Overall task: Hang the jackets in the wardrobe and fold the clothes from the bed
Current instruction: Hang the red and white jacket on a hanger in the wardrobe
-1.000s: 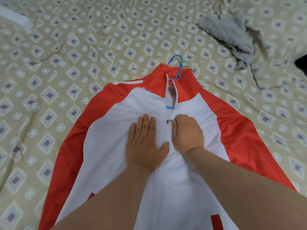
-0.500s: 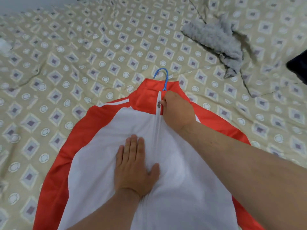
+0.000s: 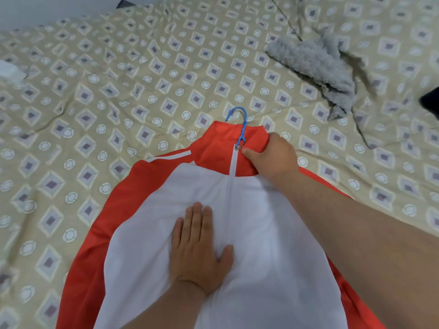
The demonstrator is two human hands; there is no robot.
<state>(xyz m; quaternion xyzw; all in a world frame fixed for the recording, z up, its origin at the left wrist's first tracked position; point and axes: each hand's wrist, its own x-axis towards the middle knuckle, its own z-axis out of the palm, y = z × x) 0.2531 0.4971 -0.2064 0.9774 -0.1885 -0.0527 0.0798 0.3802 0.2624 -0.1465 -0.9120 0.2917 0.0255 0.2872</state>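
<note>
Head view. The red-and-white jacket (image 3: pixel 273 222) lies front up on the bed (image 3: pixel 118 91), by the near edge, collar pointing to the far edge. The blue hanger (image 3: pixel 244 124) is already inside it, with only the hook sticking out past the collar. The zip looks closed right up, and the zip pull (image 3: pixel 237 147) sits at the collar top.

My left hand (image 3: pixel 197 248) is flat on the white chest panel just left of the zip, fingers straight and together, pressing the cloth down and holding nothing. My right hand (image 3: pixel 270 155) is curled on the red collar to the right of the zip, with the thumb just beside the pull. Can't tell if it also pinches the pull itself.

Progress as I read it: this jacket is hung on its hanger and zipped, so it's ready to lift by the hook. It is not in the wardrobe yet, and no wardrobe is in view.

A grey fleece garment (image 3: pixel 316 65) lies crumpled and unfolded toward the far right of the bed. A dark thing (image 3: pixel 430 103) at the right edge is too cut off to name. So folding is left.
</note>
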